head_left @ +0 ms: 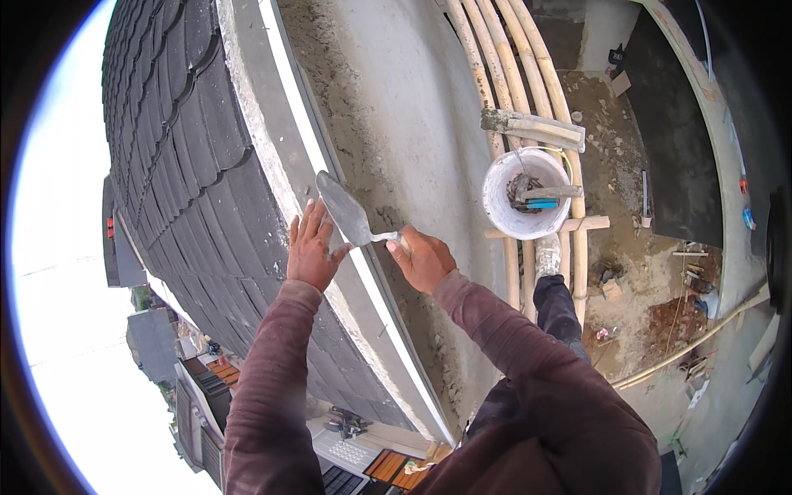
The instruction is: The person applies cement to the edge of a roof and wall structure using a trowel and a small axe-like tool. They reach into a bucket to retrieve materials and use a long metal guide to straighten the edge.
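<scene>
My right hand [424, 259] is closed round the handle of a pointed trowel [345, 213]. The grey blade lies across a straight white strip [299, 103] along the wall's edge, its tip toward the roof. Close beside the blade, my left hand [310, 254] rests on the grey mortar ledge [276, 124], fingers stretched out and holding nothing. Rough grey mortar [334, 99] covers part of the surface to the right of the strip.
Dark roof tiles [186, 157] slope away at left. On the right, bamboo poles [536, 62] carry a white bucket [495, 202] with tools inside and a mortar-smeared board [536, 129]. My foot [548, 256] stands on the poles, high above the muddy ground [615, 157].
</scene>
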Motion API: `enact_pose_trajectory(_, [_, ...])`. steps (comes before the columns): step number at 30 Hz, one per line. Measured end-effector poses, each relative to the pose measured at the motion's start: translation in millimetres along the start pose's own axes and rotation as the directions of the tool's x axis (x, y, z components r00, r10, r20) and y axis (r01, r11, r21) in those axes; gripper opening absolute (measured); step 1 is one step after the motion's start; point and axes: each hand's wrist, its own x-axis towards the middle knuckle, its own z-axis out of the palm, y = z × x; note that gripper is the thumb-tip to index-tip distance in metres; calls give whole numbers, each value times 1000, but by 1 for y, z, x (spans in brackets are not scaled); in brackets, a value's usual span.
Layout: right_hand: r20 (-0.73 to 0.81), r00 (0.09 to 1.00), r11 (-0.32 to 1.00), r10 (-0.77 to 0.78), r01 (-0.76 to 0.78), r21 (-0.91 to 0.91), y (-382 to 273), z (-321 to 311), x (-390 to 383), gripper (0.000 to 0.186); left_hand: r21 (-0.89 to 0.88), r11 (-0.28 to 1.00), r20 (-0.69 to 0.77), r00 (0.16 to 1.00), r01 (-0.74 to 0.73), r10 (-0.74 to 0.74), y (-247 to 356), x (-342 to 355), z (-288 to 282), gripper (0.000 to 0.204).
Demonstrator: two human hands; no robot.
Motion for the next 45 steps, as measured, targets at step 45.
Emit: enact_pose_trajectory(45, [-116, 975, 980, -188, 194, 45, -13, 3, 25, 47, -77, 996, -71, 997, -38, 33, -3, 2, 9, 95])
